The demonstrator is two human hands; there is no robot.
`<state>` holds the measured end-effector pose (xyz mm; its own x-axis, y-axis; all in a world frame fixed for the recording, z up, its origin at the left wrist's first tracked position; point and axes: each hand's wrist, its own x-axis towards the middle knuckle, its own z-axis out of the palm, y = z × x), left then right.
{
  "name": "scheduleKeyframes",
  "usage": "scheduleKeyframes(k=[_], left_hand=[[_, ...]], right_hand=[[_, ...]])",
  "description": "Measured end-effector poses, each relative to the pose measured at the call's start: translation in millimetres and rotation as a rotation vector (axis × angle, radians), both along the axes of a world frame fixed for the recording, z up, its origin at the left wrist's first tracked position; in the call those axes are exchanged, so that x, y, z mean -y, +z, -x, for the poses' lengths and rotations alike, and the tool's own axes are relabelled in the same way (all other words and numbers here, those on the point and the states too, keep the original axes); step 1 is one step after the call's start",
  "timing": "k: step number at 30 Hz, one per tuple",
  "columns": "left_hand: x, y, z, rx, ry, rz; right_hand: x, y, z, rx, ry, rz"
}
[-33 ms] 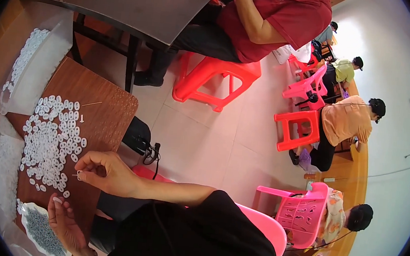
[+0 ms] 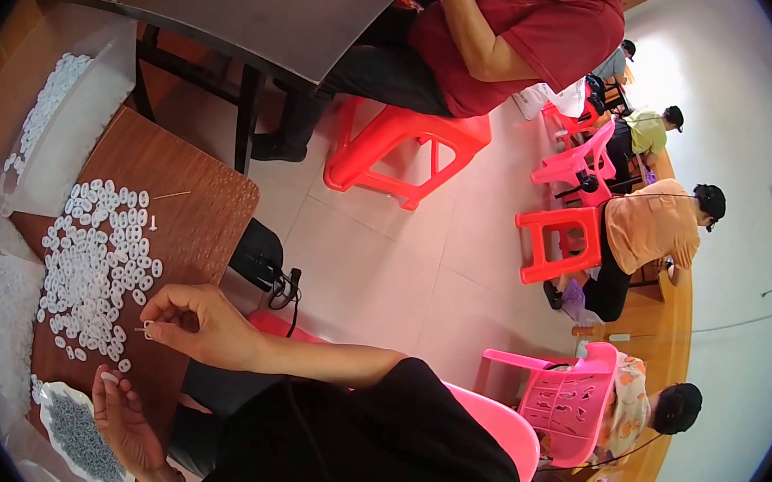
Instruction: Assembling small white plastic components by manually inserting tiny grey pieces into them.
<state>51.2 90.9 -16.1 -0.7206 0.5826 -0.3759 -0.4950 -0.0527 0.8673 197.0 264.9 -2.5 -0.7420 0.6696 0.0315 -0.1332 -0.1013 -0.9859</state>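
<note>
While the right hand (image 2: 211, 324) pinches a tiny piece (image 2: 148, 330), the left hand (image 2: 126, 428) seems to hold a white oval (image 2: 110, 377) in its fingers, left of the right fingers, not touching; can't tell its long axis. Oval pile (image 2: 92, 282) on the bench (image 2: 190, 166) is beyond the right fingers.

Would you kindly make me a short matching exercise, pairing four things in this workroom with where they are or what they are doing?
1. Loose white oval pieces
2. Small grey pieces
3. Right hand
4. Red stool

A. pinching a small piece
B. under a person in a dark red shirt
C. in a white dish
D. spread directly on the brown tabletop

Pairs: 1-D, 2-C, 3-A, 4-B
</note>
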Motion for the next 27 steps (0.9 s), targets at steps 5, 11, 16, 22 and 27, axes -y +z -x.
scheduleKeyframes(k=[5, 11, 16, 22, 27], left_hand=[[4.0, -7.1, -5.7, 0.139, -0.001, -0.102], [9.7, -17.3, -4.6, 0.202, 0.008, -0.135], [8.6, -22.8, -5.1, 0.265, -0.014, -0.155], [14.3, -12.9, -10.7, 0.279, 0.015, -0.154], [1.1, -8.5, -17.7, 0.3, 0.008, -0.051]], right_hand=[[-0.7, -5.1, 3.6, -0.053, 0.06, 0.148], [-3.3, -13.1, 12.0, -0.098, 0.123, 0.265], [-4.6, -15.7, 17.7, -0.126, 0.123, 0.292], [0.6, -10.8, 27.9, -0.077, 0.218, 0.43], [1.6, -11.7, 31.3, 0.052, 0.175, 0.393]])
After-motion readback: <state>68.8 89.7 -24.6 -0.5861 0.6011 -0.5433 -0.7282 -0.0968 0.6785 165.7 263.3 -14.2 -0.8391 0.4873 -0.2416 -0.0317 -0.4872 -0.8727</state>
